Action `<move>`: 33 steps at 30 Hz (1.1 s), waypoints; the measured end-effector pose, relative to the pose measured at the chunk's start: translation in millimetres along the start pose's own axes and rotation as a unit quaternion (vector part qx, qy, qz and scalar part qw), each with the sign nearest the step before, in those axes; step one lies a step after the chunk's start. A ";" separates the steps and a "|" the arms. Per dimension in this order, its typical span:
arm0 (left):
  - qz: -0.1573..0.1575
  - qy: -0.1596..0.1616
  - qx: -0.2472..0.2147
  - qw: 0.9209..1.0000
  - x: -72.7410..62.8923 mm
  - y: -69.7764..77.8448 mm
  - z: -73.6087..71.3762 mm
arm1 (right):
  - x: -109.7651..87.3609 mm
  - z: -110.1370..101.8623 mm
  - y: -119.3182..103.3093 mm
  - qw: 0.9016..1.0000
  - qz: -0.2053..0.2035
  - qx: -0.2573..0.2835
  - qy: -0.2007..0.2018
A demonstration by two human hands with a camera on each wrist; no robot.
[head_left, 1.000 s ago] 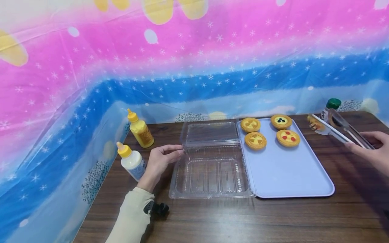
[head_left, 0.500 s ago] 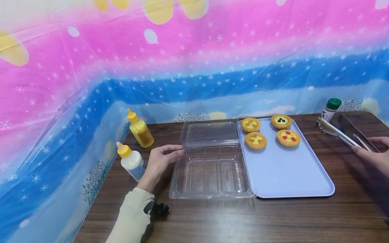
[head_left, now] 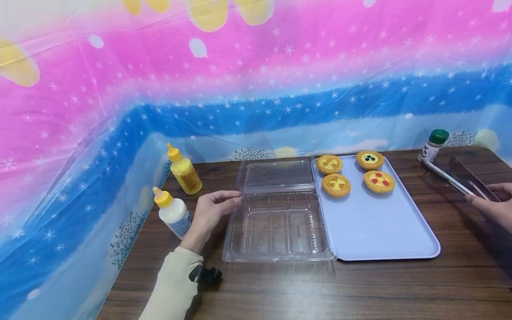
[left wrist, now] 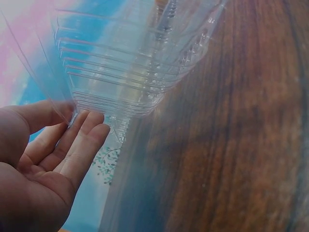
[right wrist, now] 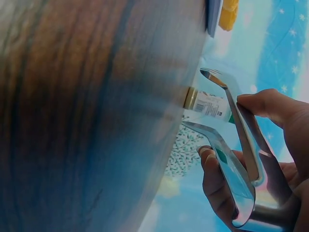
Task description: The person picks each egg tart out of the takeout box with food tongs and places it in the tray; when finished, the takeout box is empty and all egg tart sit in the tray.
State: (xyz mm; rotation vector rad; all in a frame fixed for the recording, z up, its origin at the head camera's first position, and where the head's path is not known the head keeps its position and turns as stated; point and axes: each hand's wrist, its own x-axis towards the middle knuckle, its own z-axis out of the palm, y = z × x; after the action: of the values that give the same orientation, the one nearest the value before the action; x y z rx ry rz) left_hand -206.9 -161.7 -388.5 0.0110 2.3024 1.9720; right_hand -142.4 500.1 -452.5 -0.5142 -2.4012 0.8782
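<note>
My left hand (head_left: 210, 213) pinches the left edge of an opened clear plastic box (head_left: 280, 231) between thumb and fingers; its lid (head_left: 278, 174) lies folded back behind it. In the left wrist view the thumb and fingertips meet at the box's rim (left wrist: 72, 116). At the right edge, my right hand (head_left: 494, 202) holds metal tongs (right wrist: 246, 145), thumb on one arm and fingers on the other, with the tips spread apart. Nothing is between the tips. Past them stands a small jar (head_left: 433, 146) with a green cap.
Several egg tarts (head_left: 379, 182) with different toppings sit at the back of a pale lavender tray (head_left: 384, 231), right beside the box. A yellow squeeze bottle (head_left: 186, 173) and a white one (head_left: 175, 217) stand at the left. A patterned cloth (head_left: 256, 89) hangs behind the table.
The tongs and right hand have moved slightly right and lower, their tips now down near the jar's base. The left hand and the box have stayed still.
</note>
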 end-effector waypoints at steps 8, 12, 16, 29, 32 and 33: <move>0.005 0.000 0.006 1.000 0.7 -0.7 0.0 | -2.1 0.8 0.2 1.000 0.014 -0.019 -0.009; 0.005 0.002 0.001 1.000 1.5 -0.7 0.0 | -7.5 -4.9 -20.3 1.000 0.002 -0.003 -0.020; 0.005 0.002 -0.001 1.000 2.5 -0.8 -0.2 | -11.8 -7.3 -33.9 0.999 -0.009 0.027 -0.041; -0.001 0.005 0.001 1.000 2.0 -0.8 0.4 | -14.9 -5.6 -37.8 0.996 -0.013 -0.011 -0.083; -0.001 0.004 0.001 1.000 1.8 -0.4 0.2 | -15.2 -6.1 -37.6 0.995 -0.014 -0.036 -0.091; -0.001 0.003 0.002 1.000 1.8 -0.5 0.2 | -15.2 -5.9 -37.0 0.995 -0.014 -0.043 -0.094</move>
State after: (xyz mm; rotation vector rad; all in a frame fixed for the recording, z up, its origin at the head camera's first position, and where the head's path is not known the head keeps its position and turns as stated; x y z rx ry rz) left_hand -208.7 -161.4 -389.1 0.0038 2.3095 1.9686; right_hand -133.2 468.6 -428.8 -0.4471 -2.6189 0.8484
